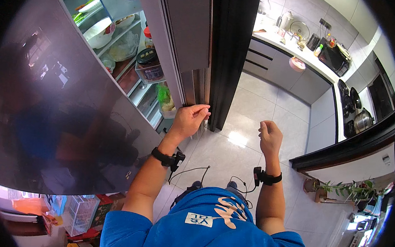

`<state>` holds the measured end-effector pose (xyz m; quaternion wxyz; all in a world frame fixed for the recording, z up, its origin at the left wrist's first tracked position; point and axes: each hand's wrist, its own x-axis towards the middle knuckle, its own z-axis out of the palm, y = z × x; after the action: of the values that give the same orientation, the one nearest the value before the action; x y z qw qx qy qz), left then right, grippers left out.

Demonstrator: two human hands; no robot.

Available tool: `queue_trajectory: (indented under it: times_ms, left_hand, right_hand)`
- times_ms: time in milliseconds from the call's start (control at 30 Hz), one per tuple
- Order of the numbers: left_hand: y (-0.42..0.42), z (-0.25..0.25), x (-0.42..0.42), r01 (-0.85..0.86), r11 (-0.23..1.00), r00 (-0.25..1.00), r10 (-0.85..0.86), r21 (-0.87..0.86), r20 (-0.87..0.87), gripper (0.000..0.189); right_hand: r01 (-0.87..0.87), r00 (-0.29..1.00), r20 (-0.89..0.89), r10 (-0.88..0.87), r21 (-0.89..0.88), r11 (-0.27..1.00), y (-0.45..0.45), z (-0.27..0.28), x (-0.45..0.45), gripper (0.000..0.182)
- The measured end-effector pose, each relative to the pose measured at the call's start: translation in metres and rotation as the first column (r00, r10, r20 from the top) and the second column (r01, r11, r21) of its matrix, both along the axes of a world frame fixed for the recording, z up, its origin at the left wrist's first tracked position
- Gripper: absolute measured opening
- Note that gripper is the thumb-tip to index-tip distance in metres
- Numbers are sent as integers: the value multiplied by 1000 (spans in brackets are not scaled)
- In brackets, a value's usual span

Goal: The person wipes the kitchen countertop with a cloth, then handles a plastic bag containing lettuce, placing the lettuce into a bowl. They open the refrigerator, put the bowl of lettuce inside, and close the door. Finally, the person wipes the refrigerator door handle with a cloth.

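My left hand (190, 120) is at the edge of the refrigerator's right door (186, 31), its fingers curled; whether they touch or grip that edge is hard to tell. The fridge stands open, its dark glossy left door (82, 123) swung out to the left. On its shelves are a white bowl (99, 32), plastic-wrapped food (124, 46), a black-lidded jar (149, 64) and a green bag (164, 93) in the door bins. My right hand (270, 134) hangs over the tiled floor with its fingers curled in and nothing visible in it. Both wrists wear black straps with small devices.
A black door frame (227, 57) stands beside the fridge. Beyond it lie a kitchen counter (300, 51) with a microwave (334, 57), and a stove with a steel pot (363, 120). Potted plants (352, 191) are at lower right, a white wire cage (79, 214) at lower left. Cables hang near my feet.
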<state>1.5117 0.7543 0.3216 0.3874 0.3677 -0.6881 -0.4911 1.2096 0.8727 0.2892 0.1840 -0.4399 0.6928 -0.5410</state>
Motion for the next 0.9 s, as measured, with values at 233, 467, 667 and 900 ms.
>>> queue_trajectory:
  times_ms: [233, 467, 667, 900]
  left_hand:
    - [3, -5, -17, -87, 995, 996, 87, -49, -6, 32]
    - [0, -13, -51, -151, 988, 986, 150, -10, -66, 33]
    - [-12, -11, -119, -215, 975, 975, 211, -56, -70, 33]
    - [-47, -15, -214, -311, 949, 949, 307, -58, -67, 36]
  right_hand:
    - [38, 999, -10, -38, -5, 999, -6, -4, -29, 18]
    - [35, 999, -4, -35, -21, 999, -9, -4, -97, 20]
    - [52, 999, -12, -53, -55, 997, -1, 7, -186, 20]
    - [105, 994, -9, -105, -33, 994, 31, 4, -276, 19]
